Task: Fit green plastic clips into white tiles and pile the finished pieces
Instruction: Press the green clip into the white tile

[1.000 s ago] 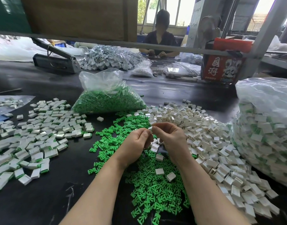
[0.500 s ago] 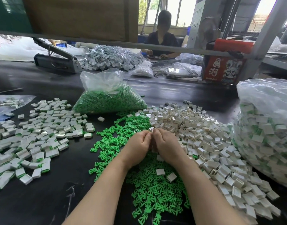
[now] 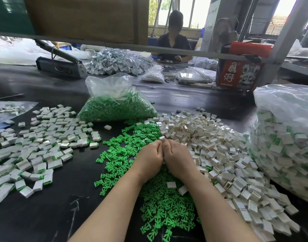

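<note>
while both hands press together over the green clips, left hand and right hand curl round one white tile peeking above the knuckles; seating looks underway. next, judging, it goes left onto the finished pieces.

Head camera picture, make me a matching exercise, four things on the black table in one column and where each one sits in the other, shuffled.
1. clear bag of green plastic clips
2. spread of finished white tiles with green edges
3. heap of empty white plastic tiles
4. red printed box

A. far right, by the post
B. left of the hands
C. right of the hands
D. beyond the hands, centre

1-D, 2-B, 3-C, 4-A
</note>
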`<state>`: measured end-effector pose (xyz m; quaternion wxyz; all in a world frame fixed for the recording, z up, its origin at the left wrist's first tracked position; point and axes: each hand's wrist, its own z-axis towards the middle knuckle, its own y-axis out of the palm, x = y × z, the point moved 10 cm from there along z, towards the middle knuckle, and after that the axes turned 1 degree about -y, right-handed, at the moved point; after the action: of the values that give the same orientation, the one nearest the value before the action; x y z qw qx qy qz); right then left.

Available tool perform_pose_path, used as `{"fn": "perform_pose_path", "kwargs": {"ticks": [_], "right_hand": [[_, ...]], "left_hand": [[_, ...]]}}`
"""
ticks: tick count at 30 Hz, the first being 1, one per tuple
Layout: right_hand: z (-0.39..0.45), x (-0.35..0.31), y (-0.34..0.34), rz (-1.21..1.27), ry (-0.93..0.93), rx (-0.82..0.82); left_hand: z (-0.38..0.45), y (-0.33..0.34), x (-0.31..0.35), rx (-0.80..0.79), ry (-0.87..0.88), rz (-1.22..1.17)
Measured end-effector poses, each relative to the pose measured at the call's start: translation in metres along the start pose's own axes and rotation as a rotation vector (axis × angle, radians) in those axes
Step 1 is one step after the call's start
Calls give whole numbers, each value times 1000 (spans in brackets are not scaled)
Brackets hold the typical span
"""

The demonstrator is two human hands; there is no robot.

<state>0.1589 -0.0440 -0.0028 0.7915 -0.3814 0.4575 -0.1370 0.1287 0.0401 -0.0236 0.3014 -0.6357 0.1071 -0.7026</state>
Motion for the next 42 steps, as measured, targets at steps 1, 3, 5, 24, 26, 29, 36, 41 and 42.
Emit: {"fn": "perform_pose_path", "kwargs": {"ticks": [1, 3, 5, 24, 26, 29, 36, 41, 42], "right_hand": [[0, 1, 0, 1, 6, 4], [0, 2, 0, 7, 21, 15], [0, 4, 0, 9, 38, 25], [0, 7, -1, 48, 47, 15], [0, 8, 0, 36, 55, 8], [0, 11, 1, -4, 80, -7], [0, 15, 0, -38, 106, -18], [0, 14, 0, -32, 96, -20], [0, 14, 0, -32, 95, -19]], "left_hand": [[0, 0, 1, 6, 1, 8], [0, 0, 3, 25, 8, 26], [-1, -1, 4, 46, 12, 37], [-3, 0, 9, 42, 52, 121], [-4, -1, 10, 47, 57, 122], [-4, 0, 11, 42, 63, 124], [-3, 3, 10, 20, 72, 146], [-3, 3, 11, 21, 76, 155], [-3, 3, 11, 22, 79, 159]]}}
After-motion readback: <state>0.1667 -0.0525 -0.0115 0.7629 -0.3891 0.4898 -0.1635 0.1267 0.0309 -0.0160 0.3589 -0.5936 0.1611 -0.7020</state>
